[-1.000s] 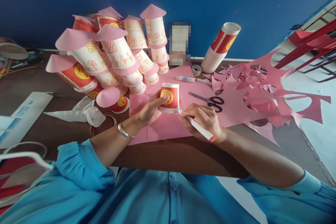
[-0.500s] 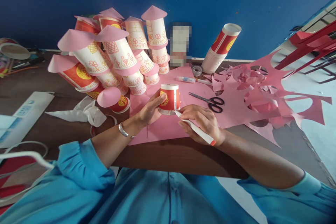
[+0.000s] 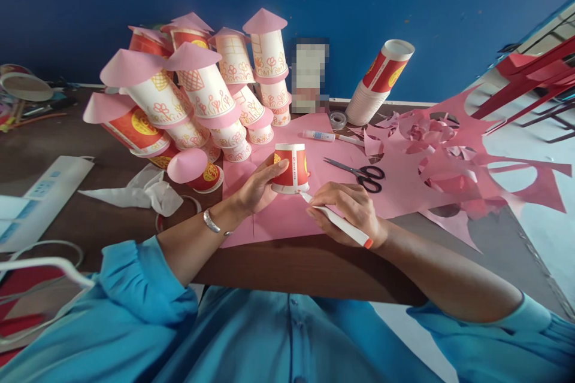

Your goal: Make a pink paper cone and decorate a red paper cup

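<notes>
My left hand [image 3: 260, 187] is closed around the left side of a red and white paper cup [image 3: 290, 166], its thumb on the cup's front. The cup is upside down, its rim towards me, above pink paper. In my right hand [image 3: 345, 209] is a white marker [image 3: 344, 225] with an orange end. Its tip is at the white band by the cup's rim, where small reddish marks show; whether it touches I cannot tell. Black-handled scissors [image 3: 366, 178] lie just beyond my right hand.
Decorated cup towers [image 3: 202, 84] with pink cone roofs crowd the back left. A cup stack [image 3: 371, 96] leans at the back, near a tape roll [image 3: 338, 119] and a glue stick [image 3: 318, 135]. Cut pink paper scraps [image 3: 471, 161] spread right. Crumpled white tissue [image 3: 153, 191] lies left.
The cup has turned slightly in my left hand, so its white printed strip sits further left. The marker tip has shifted a little to the right and down.
</notes>
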`<state>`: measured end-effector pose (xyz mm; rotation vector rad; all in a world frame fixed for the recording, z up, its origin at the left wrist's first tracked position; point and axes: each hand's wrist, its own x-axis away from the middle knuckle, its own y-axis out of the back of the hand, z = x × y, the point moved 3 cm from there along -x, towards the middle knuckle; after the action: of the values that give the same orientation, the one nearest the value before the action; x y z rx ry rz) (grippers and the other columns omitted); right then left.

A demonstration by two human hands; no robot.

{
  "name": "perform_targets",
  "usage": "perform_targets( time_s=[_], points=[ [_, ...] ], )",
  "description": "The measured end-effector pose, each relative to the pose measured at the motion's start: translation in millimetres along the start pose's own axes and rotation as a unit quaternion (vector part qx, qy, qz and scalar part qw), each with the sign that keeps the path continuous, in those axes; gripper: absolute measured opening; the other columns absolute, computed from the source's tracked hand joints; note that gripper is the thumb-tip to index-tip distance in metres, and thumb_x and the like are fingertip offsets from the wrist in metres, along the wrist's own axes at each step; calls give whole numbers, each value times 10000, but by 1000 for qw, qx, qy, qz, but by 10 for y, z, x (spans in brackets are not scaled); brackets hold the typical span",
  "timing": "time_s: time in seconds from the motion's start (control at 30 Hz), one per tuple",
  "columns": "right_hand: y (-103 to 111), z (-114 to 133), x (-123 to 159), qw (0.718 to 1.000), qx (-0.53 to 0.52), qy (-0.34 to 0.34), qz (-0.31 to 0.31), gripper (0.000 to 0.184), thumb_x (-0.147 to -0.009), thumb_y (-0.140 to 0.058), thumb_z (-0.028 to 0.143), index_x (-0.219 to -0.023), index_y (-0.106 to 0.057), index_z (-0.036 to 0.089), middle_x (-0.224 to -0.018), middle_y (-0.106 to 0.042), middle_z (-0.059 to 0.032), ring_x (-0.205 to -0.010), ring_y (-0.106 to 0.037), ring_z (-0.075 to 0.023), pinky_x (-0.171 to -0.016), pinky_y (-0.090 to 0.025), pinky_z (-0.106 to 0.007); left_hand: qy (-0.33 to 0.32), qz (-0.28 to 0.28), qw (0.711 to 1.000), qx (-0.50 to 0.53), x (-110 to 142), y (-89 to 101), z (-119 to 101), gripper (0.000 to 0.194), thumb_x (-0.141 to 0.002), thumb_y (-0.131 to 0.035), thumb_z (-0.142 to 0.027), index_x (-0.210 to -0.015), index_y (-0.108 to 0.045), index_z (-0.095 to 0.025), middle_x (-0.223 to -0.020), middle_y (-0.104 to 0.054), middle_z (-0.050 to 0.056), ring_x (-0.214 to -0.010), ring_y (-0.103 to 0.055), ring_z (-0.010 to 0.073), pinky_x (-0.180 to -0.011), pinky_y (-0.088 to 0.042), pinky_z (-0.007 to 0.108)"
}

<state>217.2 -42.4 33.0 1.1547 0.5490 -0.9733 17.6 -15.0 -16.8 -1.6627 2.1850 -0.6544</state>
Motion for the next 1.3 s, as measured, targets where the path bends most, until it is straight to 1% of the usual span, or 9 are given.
perform_targets(
  time_s=[0.13,0.2,0.33,0.5,0.67,0.87,1.03,1.13,1.3],
  points=[
    [-11,-4,5,1000,-1,-2,2,185,-1003,-711,104,-1092,-647,252,-832,-797,-6,-683,-768,-173,-639,-600,-266,-7,2,1000,-3,-13,-17,-5,347,-856,-910,-532,-991,-769,-245,-1012,-832,66,-1130,-795,349,-904,-684,457],
    [-14,-9,9,1000,0,-4,3,175,-1008,-708,107,-1082,-640,251,-833,-794,-6,-678,-764,-167,-631,-591,-262,-8,5,1000,-3,-20,-17,0,350,-854,-912,-536,-1001,-779,-248,-1012,-833,67,-1128,-797,353,-887,-689,458],
    [-13,-12,14,1000,7,-6,13,171,-1008,-701,98,-1049,-622,244,-817,-785,-9,-659,-748,-163,-611,-574,-262,-3,12,1000,-2,-21,-13,8,359,-872,-901,-541,-1031,-785,-241,-1026,-832,74,-1111,-803,346,-881,-693,462],
    [-8,-12,26,1000,6,-8,16,186,-992,-708,84,-1029,-613,239,-809,-775,-8,-650,-741,-161,-604,-573,-262,-1,6,1000,-11,-6,-7,-2,376,-872,-902,-544,-1039,-784,-228,-1017,-821,75,-1094,-802,334,-885,-688,454],
    [-8,-17,31,1000,9,-15,17,172,-1006,-695,98,-1027,-614,248,-808,-770,2,-649,-737,-154,-606,-580,-262,3,7,1000,-8,-6,3,2,391,-871,-906,-545,-1060,-783,-225,-1025,-820,70,-1050,-802,318,-872,-683,444],
    [-18,-21,32,1000,2,-13,26,168,-1007,-685,98,-1041,-619,248,-820,-777,2,-659,-741,-151,-608,-576,-255,4,18,1000,-10,-10,7,6,406,-892,-887,-554,-1059,-767,-203,-977,-795,64,-1044,-801,310,-869,-678,431],
    [-24,-22,31,1000,10,-14,20,180,-1003,-692,85,-1033,-617,246,-809,-777,2,-642,-738,-155,-604,-576,-255,-1,19,1000,-8,-16,-4,7,378,-880,-891,-551,-999,-760,-218,-958,-800,72,-1084,-803,338,-893,-679,455],
    [-23,-28,27,999,18,-20,17,187,-1008,-687,82,-1021,-611,253,-805,-776,8,-643,-743,-154,-607,-573,-256,3,20,1000,-8,-13,-9,6,385,-874,-894,-558,-997,-764,-217,-969,-811,80,-1104,-803,351,-898,-681,469],
    [-20,-34,16,999,35,-26,0,197,-1006,-681,71,-1004,-599,251,-779,-754,15,-621,-728,-145,-574,-545,-247,9,24,1000,-12,-5,-11,2,411,-873,-900,-568,-1000,-764,-202,-976,-821,83,-1070,-814,331,-872,-686,434]
  ],
)
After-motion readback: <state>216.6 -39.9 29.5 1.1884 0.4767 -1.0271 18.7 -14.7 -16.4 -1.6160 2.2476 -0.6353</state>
